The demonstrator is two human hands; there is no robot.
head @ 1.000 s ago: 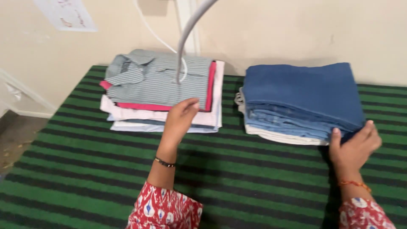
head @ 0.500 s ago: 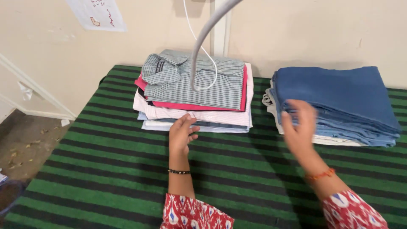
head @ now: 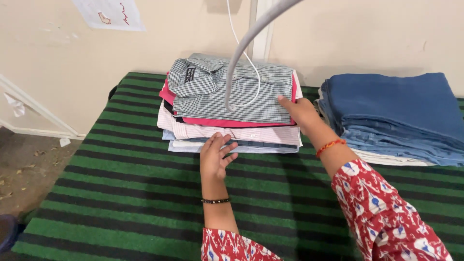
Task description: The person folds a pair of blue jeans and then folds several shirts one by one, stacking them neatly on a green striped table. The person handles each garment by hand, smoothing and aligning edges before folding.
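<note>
Hands meet at a stack of folded shirts (head: 232,108) on a green-and-black striped mat (head: 121,193), seen from the head camera. The left hand (head: 216,157), fingers spread flat and holding nothing, presses against the front edge of the lowest layers, a pale blue shirt (head: 193,145) beneath a pink-striped one (head: 227,131). The right hand (head: 300,113), fingers loose and grasping nothing, rests on the right end of the checked grey shirt (head: 227,89) on top, over a pink shirt (head: 166,94). Squaring such a pile likely goes best with both palms pushing evenly toward the middle, so no layer slides out. A stack of folded blue denim (head: 396,113) sits just beside it to the right. A white cable (head: 251,72) hangs before the wall.
</note>
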